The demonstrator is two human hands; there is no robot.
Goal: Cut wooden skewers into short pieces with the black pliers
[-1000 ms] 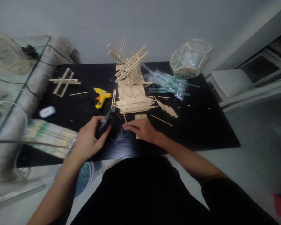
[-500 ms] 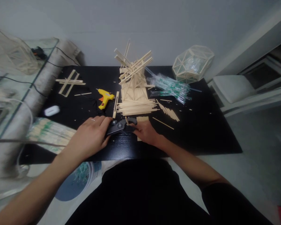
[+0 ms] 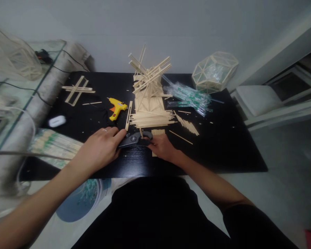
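Observation:
My left hand (image 3: 100,148) grips the handles of black cutting pliers (image 3: 134,138) that lie low over the black table (image 3: 223,145). My right hand (image 3: 162,146) is closed in a pinch on a short wooden stick (image 3: 141,132), which stands in the pliers' jaws. Just behind the hands lies a flat pile of wooden sticks (image 3: 151,118) with a stick tower (image 3: 149,81) rising from it. A yellow glue gun (image 3: 116,108) rests left of the pile.
Clear packets of green-tipped sticks (image 3: 190,97) and a stick-frame polyhedron (image 3: 214,72) sit at the back right. A crossed stick frame (image 3: 77,90) and a white object (image 3: 57,121) lie at the left. Wrapped stick bundles (image 3: 54,145) overhang the near-left edge. Loose sticks (image 3: 188,125) lie right.
The pliers have swung down from upright in my left hand to lie flat, their jaws now at the short stick that my right hand holds. The view shifted slightly.

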